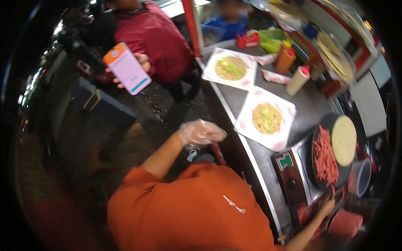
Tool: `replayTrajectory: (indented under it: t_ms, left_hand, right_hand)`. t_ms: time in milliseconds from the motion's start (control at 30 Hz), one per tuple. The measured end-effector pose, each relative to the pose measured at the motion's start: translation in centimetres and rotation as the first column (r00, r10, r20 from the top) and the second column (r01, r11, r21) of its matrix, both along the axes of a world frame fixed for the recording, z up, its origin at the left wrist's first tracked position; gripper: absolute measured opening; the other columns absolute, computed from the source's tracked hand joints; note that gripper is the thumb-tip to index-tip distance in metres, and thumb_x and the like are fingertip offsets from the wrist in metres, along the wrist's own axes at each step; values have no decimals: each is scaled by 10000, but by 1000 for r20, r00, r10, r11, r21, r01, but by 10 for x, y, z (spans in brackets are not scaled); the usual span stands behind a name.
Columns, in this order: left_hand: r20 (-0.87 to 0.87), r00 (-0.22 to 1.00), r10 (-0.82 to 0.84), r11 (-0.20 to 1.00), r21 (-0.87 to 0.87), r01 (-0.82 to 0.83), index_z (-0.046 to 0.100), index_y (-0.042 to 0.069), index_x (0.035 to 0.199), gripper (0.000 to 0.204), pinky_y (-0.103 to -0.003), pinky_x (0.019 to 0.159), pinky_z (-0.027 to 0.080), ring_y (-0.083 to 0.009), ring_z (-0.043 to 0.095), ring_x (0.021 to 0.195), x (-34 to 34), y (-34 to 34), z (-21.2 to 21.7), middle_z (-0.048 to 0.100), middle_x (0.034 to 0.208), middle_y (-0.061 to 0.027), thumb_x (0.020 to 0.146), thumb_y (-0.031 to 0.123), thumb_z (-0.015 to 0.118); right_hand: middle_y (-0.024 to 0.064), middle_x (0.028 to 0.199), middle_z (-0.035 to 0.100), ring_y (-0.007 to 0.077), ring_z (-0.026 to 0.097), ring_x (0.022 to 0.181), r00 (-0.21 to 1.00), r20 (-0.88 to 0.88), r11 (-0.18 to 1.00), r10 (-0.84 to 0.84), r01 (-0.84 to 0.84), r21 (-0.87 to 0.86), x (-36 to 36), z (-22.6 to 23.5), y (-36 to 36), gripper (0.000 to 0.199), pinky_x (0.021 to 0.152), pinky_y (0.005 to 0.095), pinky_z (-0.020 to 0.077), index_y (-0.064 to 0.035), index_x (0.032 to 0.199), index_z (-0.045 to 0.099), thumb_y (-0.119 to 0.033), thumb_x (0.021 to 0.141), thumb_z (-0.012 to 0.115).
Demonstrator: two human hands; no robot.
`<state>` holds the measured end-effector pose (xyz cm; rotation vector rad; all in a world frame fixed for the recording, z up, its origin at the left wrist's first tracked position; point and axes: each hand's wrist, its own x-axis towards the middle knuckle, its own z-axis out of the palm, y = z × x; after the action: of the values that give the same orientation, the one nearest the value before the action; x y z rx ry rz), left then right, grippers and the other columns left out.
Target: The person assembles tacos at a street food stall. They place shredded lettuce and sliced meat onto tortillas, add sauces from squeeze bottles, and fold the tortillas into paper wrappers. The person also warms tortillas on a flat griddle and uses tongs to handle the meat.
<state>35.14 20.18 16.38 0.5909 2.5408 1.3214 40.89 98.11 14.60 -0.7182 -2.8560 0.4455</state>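
Observation:
My left hand (203,133) wears a clear plastic glove and hangs in front of my orange shirt, left of the counter edge. Its fingers are curled together, and no object shows in them. Low on the right, my right hand (328,206) is beside the near edge of a round griddle (330,166), fingers closed; what they hold, if anything, I cannot make out. On the griddle lie a heap of reddish sliced meat (325,157) and a pale tortilla (344,140). Two paper sheets on the counter each bear a tortilla (267,119) (230,68) topped with shredded green.
A person in a dark red jacket (150,37) holds out a phone (127,68) across the counter's left side. Squeeze bottles (298,80), a green basket (271,40) and bagged tortillas (335,56) stand along the far side. A clear tub (360,178) sits by the griddle.

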Motion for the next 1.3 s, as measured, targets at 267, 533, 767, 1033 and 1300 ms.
replayTrajectory:
  t_ms: [267,533,767,1033,1300]
  left_hand:
    - [74,920,384,908,153,-391,724,-1,1240,303,-348,976,571,-198,722,1114,-30,7,-22,763,1211,-116,1014,200,727]
    - [-261,960,-98,977,-207,43,327,31,1626,1119,-507,1273,255,-390,415,1511,-157,76,-50,446,1609,-257,804,599,831]
    - [-277,888,-367,928,-182,326,153,-12,1667,1359,-620,1288,20,-382,348,1556,-213,103,-108,372,1653,-269,702,603,886]
    - [-457,778,-431,882,-31,470,534,106,1501,905,-527,1181,388,-367,565,1355,-243,71,-106,594,1470,-160,742,423,912]
    - [-377,813,-444,895,-153,418,686,88,1153,515,-475,938,529,-345,660,1066,-246,56,-100,681,1124,-120,769,358,899]
  right_hand:
    - [280,1186,719,400,732,1105,975,-200,981,-93,124,150,33,87,9,370,922,442,549,-118,1393,682,-274,1068,597]
    - [95,1200,758,109,648,1028,936,-333,930,113,-218,-296,-13,180,-165,365,929,267,505,19,1390,666,-154,1072,615]
    - [136,914,679,335,712,742,785,122,776,608,-619,120,-94,74,-439,393,659,464,573,-223,1373,697,-231,981,668]
    - [111,945,653,328,698,814,928,92,923,360,-369,111,-57,26,-464,534,686,465,564,-159,1457,602,-258,951,740]
    - [151,1003,654,376,686,839,993,-52,990,102,-107,-92,-45,6,-488,540,707,475,561,-129,1476,566,-249,974,726]
